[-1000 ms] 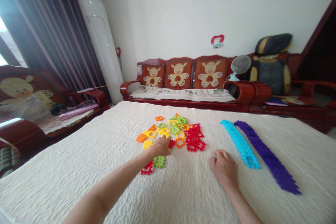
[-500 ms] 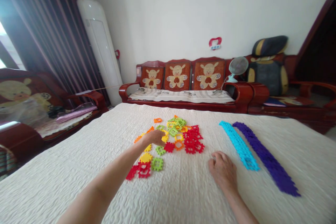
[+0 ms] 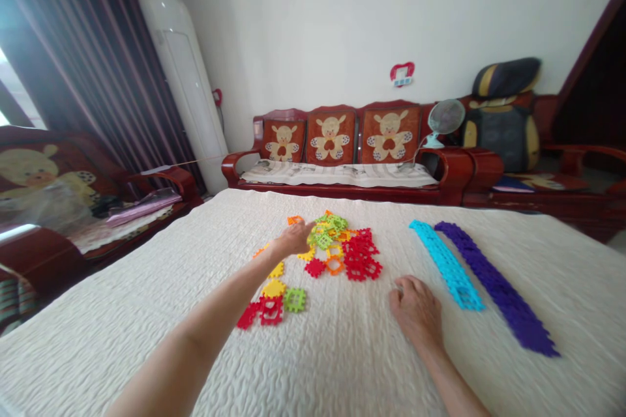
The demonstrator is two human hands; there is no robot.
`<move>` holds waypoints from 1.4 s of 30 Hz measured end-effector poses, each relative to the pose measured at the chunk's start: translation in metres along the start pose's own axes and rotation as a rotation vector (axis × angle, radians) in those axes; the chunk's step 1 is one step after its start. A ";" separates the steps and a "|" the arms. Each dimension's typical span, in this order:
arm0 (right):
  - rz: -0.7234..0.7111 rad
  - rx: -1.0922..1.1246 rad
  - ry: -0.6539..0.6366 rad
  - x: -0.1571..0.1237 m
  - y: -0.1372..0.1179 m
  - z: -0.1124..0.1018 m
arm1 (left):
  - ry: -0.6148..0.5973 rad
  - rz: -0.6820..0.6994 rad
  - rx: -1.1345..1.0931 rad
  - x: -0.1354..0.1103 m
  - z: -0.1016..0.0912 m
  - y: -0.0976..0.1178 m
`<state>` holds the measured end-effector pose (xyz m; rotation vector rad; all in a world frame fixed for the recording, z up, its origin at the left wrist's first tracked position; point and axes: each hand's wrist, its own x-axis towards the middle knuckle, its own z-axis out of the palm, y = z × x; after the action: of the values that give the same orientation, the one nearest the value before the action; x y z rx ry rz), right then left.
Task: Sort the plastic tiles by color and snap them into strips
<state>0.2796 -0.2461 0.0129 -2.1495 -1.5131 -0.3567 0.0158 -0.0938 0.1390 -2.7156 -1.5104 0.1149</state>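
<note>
My left hand (image 3: 295, 238) reaches over the loose pile, its fingers pinched at a green notched plastic tile (image 3: 312, 235) beside other green tiles (image 3: 336, 224). Part of that tile is hidden by my fingers. Just below lie a yellow tile (image 3: 306, 254), a solid red tile (image 3: 316, 267) and an orange frame tile (image 3: 334, 265). A cluster of red tiles (image 3: 360, 257) sits to their right. My right hand (image 3: 417, 307) rests on the bedspread with curled fingers and nothing visible in them, left of a light-blue strip of tiles (image 3: 447, 267).
A long purple strip (image 3: 496, 290) lies beyond the light-blue one. Nearer on the left are a yellow tile (image 3: 274, 288), a green frame tile (image 3: 295, 300) and red tiles (image 3: 271, 310). The quilted bedspread (image 3: 337, 358) carries everything. Behind it stand a wooden sofa (image 3: 342, 194) and a fan (image 3: 445, 117).
My left hand has moved farther away, toward the green tiles. The green tile that lay just below it has left its spot. My right hand stays in place.
</note>
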 end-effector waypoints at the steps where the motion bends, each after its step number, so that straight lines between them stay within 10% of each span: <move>1: -0.001 0.001 -0.001 0.000 0.000 0.000 | 0.083 -0.025 -0.014 0.000 -0.005 0.003; 3: -0.001 0.002 -0.002 0.000 0.000 -0.001 | 0.098 -0.020 -0.027 -0.005 -0.011 0.008; 9: -0.008 -0.005 0.009 0.000 0.000 0.000 | -0.392 0.207 0.008 -0.046 0.009 0.017; 18: -0.008 -0.014 0.006 0.000 0.001 0.002 | -0.417 0.303 0.098 -0.048 0.029 0.022; 24: -0.011 -0.017 -0.005 -0.001 -0.001 -0.002 | 0.033 0.096 -0.082 -0.026 -0.003 0.004; 27: -0.005 -0.026 -0.020 0.000 -0.001 -0.003 | 0.020 0.020 -0.117 -0.045 -0.002 -0.013; 32: 0.016 -0.020 -0.040 0.001 -0.001 -0.003 | -0.111 -0.116 -0.201 -0.095 0.035 -0.039; 42: 0.030 0.000 -0.059 0.002 0.000 -0.002 | 0.392 -0.091 -0.333 -0.156 0.127 -0.023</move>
<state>0.2806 -0.2459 0.0151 -2.1989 -1.5106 -0.2852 -0.0955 -0.2149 0.0211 -2.6676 -1.6414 -0.6867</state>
